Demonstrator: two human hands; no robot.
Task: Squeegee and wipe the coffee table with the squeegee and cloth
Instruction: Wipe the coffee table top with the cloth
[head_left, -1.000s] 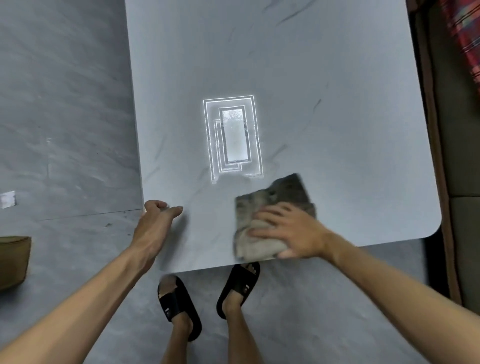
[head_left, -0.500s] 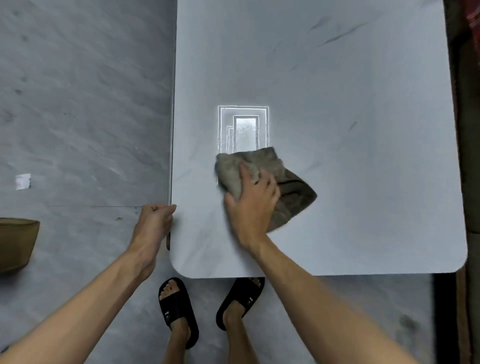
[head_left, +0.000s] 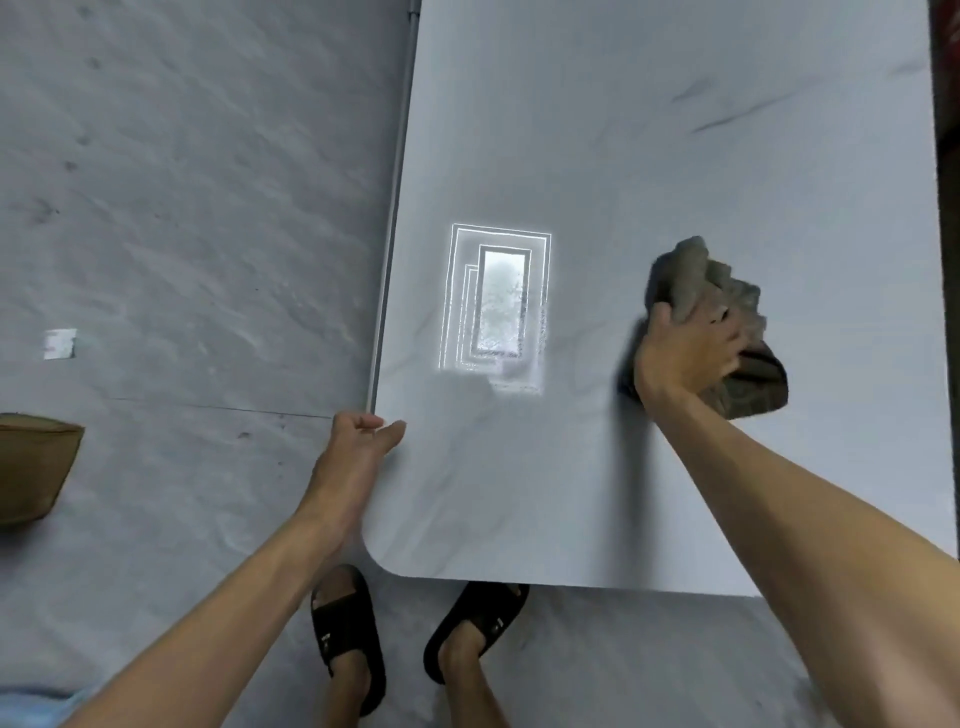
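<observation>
Gripping a crumpled grey-brown cloth (head_left: 727, 291) in my right hand (head_left: 685, 358), I have it bunched against the top of the pale grey, marble-patterned coffee table (head_left: 571, 493), toward the table's right edge and well beyond its near edge. My fingers curl over the wad from the near side. Folds stick out past them toward the far side, and a darker flap pokes out to the right. The cloth and my hand are a little blurred, so I cannot tell how much of the fabric lies flat on the surface.

My left hand (head_left: 358, 457) holds the coffee table's left edge just beyond the rounded near-left corner, with the thumb lying on top of the surface and the fingers curled at the rim. A bright rectangular reflection of light (head_left: 493, 306) sits on the tabletop between my two hands, nearer the left edge and well apart from the cloth.

Below the near edge my feet stand in black slide sandals (head_left: 348, 639) on the grey stone-look floor (head_left: 182, 234). On the floor to the left lie a small white scrap (head_left: 60, 343) and, at the view's border, part of a brown object (head_left: 31, 467) I cannot identify.
</observation>
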